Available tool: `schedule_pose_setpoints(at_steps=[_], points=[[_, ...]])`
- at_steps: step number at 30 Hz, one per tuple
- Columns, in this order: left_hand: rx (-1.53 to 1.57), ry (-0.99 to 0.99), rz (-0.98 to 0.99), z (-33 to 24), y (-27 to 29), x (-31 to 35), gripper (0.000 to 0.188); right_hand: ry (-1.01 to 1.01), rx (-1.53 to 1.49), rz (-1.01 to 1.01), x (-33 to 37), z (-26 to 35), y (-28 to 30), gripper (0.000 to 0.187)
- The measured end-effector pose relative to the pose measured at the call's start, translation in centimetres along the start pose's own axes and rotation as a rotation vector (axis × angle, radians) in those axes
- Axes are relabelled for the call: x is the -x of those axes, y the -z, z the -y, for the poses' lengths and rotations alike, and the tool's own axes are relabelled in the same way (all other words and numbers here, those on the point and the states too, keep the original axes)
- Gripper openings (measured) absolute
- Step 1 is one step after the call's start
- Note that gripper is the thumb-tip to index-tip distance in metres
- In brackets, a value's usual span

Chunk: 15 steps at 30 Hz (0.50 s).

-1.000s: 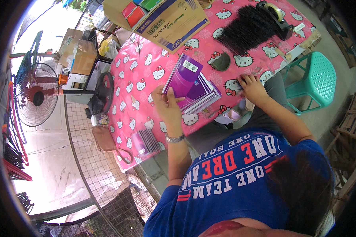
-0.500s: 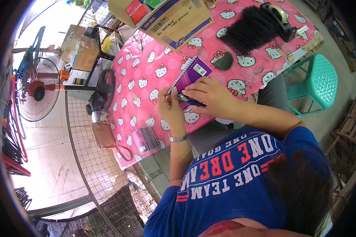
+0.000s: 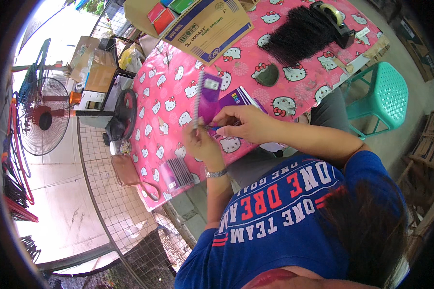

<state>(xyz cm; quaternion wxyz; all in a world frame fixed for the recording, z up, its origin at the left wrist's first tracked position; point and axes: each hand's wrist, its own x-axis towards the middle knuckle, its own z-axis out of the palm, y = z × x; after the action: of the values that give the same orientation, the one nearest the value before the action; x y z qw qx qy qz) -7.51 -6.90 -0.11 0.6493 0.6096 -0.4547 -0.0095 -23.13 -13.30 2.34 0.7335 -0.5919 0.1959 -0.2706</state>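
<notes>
My left hand, with a watch on its wrist, holds a purple spiral-bound notebook upright on its edge above the pink table. My right hand pinches something small and blue at the notebook's lower edge, right beside the left hand's fingers. A stack of purple notebooks lies flat on the table just behind both hands.
On the far table are a cardboard box, a black heap of binding coils, a tape dispenser and a dark pouch. A purple pack lies at the near edge. A teal stool stands right, a fan left.
The notebook lay flat under my left hand; it now stands upright. My right hand came from the table's right edge across to the notebook's lower edge.
</notes>
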Motion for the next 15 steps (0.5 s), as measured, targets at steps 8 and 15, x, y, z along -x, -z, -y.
schedule_pose_setpoints(at_steps=[8, 15], points=[[-0.339, 0.639, -0.074, 15.7, 17.5, 5.8, 0.025, 0.223, 0.878, -0.484, 4.1, -9.1, 12.3, 0.030], [-0.831, 0.141, 0.094, 9.1, 9.2, 1.4, 0.025, 0.250, 1.179, -0.517, -2.5, -11.0, 19.4, 0.012]])
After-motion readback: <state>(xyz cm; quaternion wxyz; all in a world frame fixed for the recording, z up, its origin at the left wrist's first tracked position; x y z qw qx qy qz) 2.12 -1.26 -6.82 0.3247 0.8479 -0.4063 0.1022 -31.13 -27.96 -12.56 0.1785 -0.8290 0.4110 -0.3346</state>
